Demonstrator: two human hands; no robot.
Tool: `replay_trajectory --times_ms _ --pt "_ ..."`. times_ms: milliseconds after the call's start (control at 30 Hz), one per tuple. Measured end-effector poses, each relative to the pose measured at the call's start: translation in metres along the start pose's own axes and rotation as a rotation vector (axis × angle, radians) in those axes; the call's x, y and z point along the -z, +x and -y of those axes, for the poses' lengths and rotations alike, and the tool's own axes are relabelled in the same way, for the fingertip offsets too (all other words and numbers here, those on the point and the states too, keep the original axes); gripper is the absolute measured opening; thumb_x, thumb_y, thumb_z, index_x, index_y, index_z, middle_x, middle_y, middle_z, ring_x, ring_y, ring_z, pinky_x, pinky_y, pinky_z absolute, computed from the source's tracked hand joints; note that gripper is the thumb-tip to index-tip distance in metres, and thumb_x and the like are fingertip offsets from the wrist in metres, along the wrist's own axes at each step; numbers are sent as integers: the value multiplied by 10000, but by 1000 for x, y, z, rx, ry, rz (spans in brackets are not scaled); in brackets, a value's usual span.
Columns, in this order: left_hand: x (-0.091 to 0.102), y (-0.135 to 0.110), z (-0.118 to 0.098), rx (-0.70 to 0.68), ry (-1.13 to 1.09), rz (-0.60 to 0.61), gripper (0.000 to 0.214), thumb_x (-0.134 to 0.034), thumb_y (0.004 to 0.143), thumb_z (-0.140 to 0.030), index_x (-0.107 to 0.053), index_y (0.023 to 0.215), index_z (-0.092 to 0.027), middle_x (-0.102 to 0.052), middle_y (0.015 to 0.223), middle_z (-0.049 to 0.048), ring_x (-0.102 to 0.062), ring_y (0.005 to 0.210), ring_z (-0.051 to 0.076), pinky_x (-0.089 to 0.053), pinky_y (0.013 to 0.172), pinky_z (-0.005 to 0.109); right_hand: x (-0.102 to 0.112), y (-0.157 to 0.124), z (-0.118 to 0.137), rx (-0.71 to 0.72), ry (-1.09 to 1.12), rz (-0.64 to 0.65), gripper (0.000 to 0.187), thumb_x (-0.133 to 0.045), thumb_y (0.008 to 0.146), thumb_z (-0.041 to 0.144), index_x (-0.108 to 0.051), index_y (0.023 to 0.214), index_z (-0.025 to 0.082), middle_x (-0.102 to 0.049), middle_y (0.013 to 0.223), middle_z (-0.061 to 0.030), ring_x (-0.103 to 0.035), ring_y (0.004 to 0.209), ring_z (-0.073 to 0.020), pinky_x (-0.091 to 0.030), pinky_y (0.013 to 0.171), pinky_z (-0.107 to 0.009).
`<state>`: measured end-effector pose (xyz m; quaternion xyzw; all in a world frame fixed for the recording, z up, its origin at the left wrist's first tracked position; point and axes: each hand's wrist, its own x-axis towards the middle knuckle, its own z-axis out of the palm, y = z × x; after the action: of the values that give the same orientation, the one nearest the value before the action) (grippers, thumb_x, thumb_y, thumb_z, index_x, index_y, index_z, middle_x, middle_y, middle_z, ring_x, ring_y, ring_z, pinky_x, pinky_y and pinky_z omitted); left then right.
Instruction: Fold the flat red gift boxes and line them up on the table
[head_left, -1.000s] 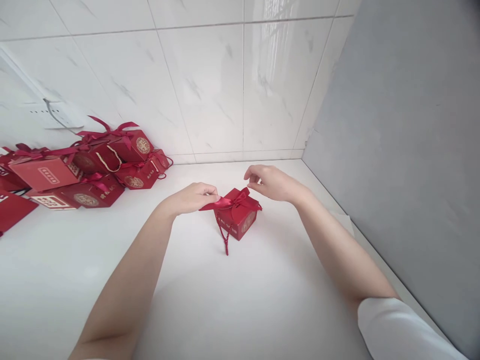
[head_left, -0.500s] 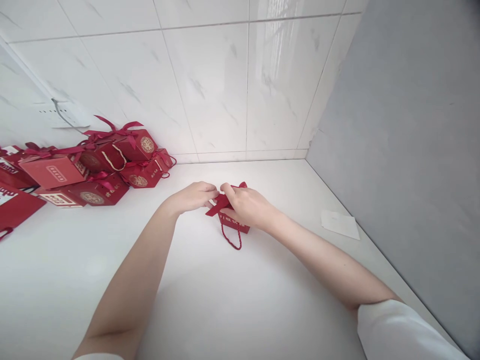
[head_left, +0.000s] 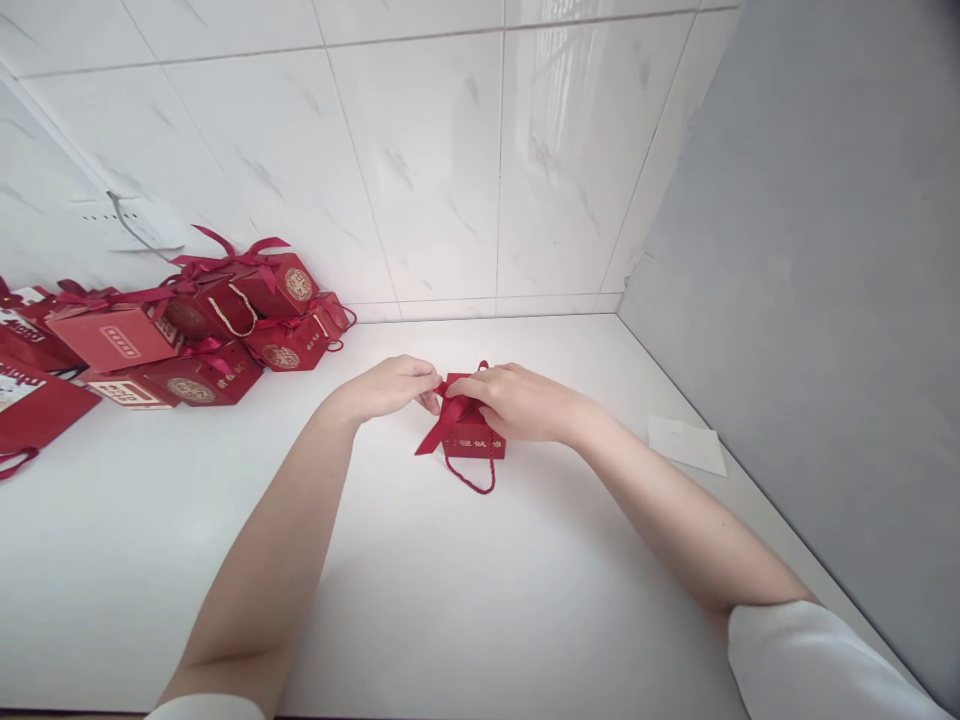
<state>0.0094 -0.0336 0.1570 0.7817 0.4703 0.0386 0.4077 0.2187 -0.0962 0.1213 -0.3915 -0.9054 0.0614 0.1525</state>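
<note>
A small red gift box [head_left: 475,442] with gold lettering stands on the white counter [head_left: 450,600], a red cord handle hanging down its front. A dark red ribbon [head_left: 442,425] lies across its top, one tail drooping to the left. My left hand [head_left: 394,385] pinches the ribbon at the box's left top edge. My right hand [head_left: 517,402] rests over the box's top, its fingers closed on the ribbon at the middle. The two hands nearly touch.
A heap of several red gift boxes with ribbons [head_left: 217,320] lies at the back left against the tiled wall. A white paper slip [head_left: 686,445] lies at the right beside a grey wall [head_left: 825,300]. A wall socket with a cable [head_left: 139,225] is at left.
My right hand came from the box's right side onto its top and closed on the ribbon. The box turned so its lettered side faces me. The left hand kept its pinch.
</note>
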Motion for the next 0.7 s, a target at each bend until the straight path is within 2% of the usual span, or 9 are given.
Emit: replay_trajectory --times_ms 100,167,267,367,467,567,700 --pt "0 -1 0 -20 -22 28 248 -492 816 -406 -616 754 -200 -734 878 40 -671 970 228 -442 975 373 -2 -1 8 49 89 46 131 -594 856 191 -564 982 208 -658 969 -34 -583 785 -189 -396 722 -304" --pt "0 -2 1 0 5 49 270 -488 826 -422 -612 747 -196 -731 851 46 -675 936 230 -438 971 388 -9 1 14 44 65 50 211 -675 824 246 -561 993 191 -646 1020 -65 -596 869 -224 -416 737 -318" --pt "2 -2 2 45 85 54 301 -468 850 -450 -596 743 -199 -728 849 47 -666 941 235 -433 961 394 -18 5 20 7 -100 29 177 -599 857 110 -562 1023 157 -640 993 -96 -605 873 -237 -418 737 -333" --pt "6 -3 3 66 117 28 318 -450 870 -476 -600 784 -209 -730 938 41 -642 1023 236 -431 959 379 -13 4 24 23 -243 -6 145 -499 890 34 -581 936 144 -637 1001 -117 -606 872 -233 -406 748 -339" --pt "9 -5 3 79 121 -12 316 -462 868 -494 -609 812 -220 -717 1033 35 -621 1097 244 -439 951 363 4 -4 26 2 -299 -21 179 -477 881 11 -560 815 156 -638 885 -82 -573 740 -190 -382 697 -318" --pt "12 -7 4 67 136 -42 314 -474 864 -495 -615 806 -219 -710 1060 36 -623 1115 254 -443 945 352 19 -15 26 -81 -278 7 215 -453 879 13 -517 756 178 -566 664 -7 -431 532 -135 -300 561 -288" --pt "12 -8 3 55 156 -56 328 -461 869 -491 -619 788 -215 -713 1036 41 -632 1094 255 -450 927 337 24 -23 29 -74 -191 81 232 -441 889 43 -481 710 186 -516 617 11 -351 504 -115 -235 536 -281"
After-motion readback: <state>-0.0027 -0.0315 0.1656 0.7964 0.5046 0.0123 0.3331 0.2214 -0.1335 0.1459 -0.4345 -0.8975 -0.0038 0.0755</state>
